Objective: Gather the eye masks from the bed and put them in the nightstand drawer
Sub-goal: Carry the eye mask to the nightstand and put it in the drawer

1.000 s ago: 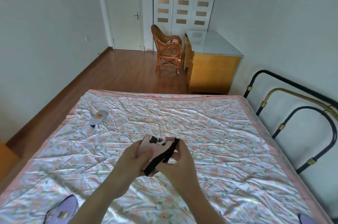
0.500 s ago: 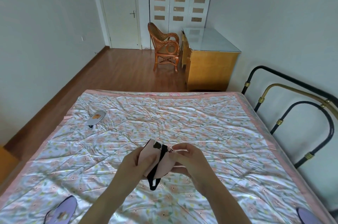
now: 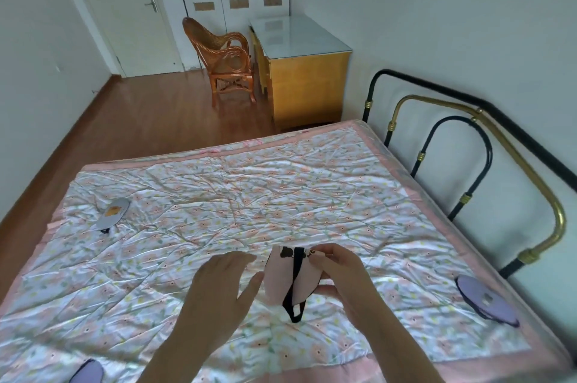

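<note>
A folded pink eye mask w/ a black strap is pinched in the right hand above the floral bedspread; the strap loop hangs below the fold. The left hand is held open, fingers spread, just beside the mask, apart from it. A grey mask lies near the bed's left edge, a lilac mask by the metal headboard, another lilac one at bottom left.

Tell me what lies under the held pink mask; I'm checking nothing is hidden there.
Under the pink eye mask in the right hand only the floral bedspread shows; the patch directly beneath is covered.
</note>
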